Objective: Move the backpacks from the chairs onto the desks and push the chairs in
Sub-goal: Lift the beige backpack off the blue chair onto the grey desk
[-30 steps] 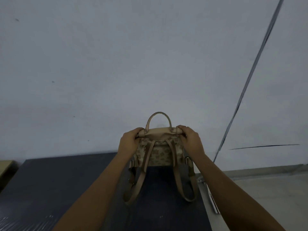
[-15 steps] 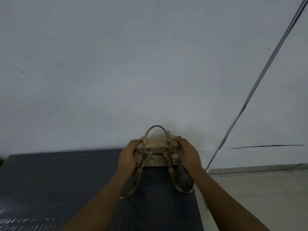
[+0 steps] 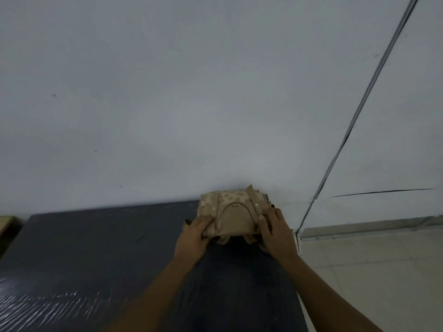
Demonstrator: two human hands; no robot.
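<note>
A small tan patterned backpack (image 3: 233,212) lies on the far right end of the dark desk (image 3: 96,248), its far side against the grey wall (image 3: 191,92) and its carry handle folded flat over the top panel. The left hand (image 3: 191,236) grips the backpack's near left corner, fingers curled around the edge, while the right hand (image 3: 275,232) presses on its right side with fingers spread. Tiled floor (image 3: 371,259) lies right of the desk.
</note>
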